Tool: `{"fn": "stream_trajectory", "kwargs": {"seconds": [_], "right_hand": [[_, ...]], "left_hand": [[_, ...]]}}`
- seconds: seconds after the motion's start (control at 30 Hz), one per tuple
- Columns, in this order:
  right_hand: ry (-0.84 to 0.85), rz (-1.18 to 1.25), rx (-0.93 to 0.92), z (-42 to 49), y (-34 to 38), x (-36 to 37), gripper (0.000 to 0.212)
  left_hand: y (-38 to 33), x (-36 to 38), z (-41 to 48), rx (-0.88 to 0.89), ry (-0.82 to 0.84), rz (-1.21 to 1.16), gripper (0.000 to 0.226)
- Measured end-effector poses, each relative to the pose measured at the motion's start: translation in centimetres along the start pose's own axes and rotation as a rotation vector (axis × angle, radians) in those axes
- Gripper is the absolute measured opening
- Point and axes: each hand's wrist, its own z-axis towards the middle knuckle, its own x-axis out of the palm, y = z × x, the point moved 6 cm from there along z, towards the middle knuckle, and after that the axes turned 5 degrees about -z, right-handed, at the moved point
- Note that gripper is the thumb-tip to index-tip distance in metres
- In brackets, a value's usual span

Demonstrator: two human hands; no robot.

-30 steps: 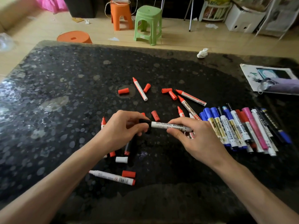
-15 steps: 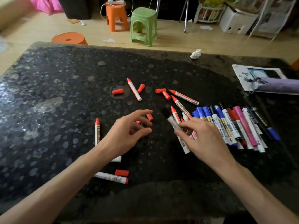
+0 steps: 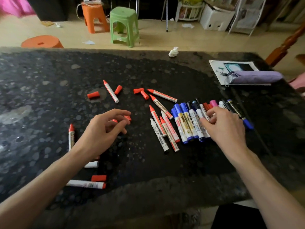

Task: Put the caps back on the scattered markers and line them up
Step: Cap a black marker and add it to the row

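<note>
On the dark speckled table (image 3: 49, 90), a row of capped markers (image 3: 185, 123) with blue, black, red and pink caps lies at the right. My right hand (image 3: 222, 128) is on that row, its curled fingers holding a black-capped marker (image 3: 197, 107) among the others. Several uncapped red markers (image 3: 162, 95) lie left of the row, and more are scattered (image 3: 110, 91). Loose red caps (image 3: 93, 95) sit around them. My left hand (image 3: 102, 133) hovers with relaxed fingers over two red caps (image 3: 128, 118) and holds nothing.
Near my left forearm lie a red-tipped marker (image 3: 71, 136), a white cap (image 3: 91, 164), a red cap (image 3: 99, 178) and a white marker (image 3: 85, 184). A crumpled tissue (image 3: 173, 51) and a booklet with a purple pouch (image 3: 257, 76) sit at the far right. Stools stand on the floor beyond.
My left hand let go of the black-capped marker after capping it. My right hand carried it rightward into the row of capped markers.
</note>
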Motion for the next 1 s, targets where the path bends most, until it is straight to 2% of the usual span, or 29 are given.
{"fn": "stream_trajectory", "kwargs": {"seconds": [0.1, 0.2, 0.4, 0.6, 0.73, 0.87, 1.0], "right_hand": [[-0.009, -0.007, -0.028, 0.1, 0.6, 0.0, 0.028], [-0.011, 0.064, -0.131, -0.3, 2.4, 0.2, 0.021], [0.155, 0.207, -0.299, -2.4, 7.5, 1.9, 0.016], [0.421, 0.075, -0.29, -4.0, 10.2, 3.6, 0.024], [0.441, 0.023, -0.235, -3.9, 10.4, 3.9, 0.026], [0.468, 0.013, -0.224, -4.3, 11.5, 4.5, 0.029], [0.495, -0.007, -0.227, -5.2, 12.5, 5.2, 0.027]], "left_hand": [[0.3, -0.6, 0.1, -0.02, -0.037, 0.0, 0.026], [0.7, -1.3, 0.2, -0.031, -0.068, -0.045, 0.024], [0.8, -3.0, 0.3, -0.005, -0.116, -0.059, 0.023], [1.6, -5.5, -0.5, -0.002, -0.149, -0.036, 0.028], [2.6, -7.0, -1.6, -0.038, -0.159, -0.017, 0.023], [3.6, -7.6, -2.0, -0.051, -0.152, 0.131, 0.018], [3.6, -6.9, -2.0, 0.052, -0.116, 0.462, 0.015]]}}
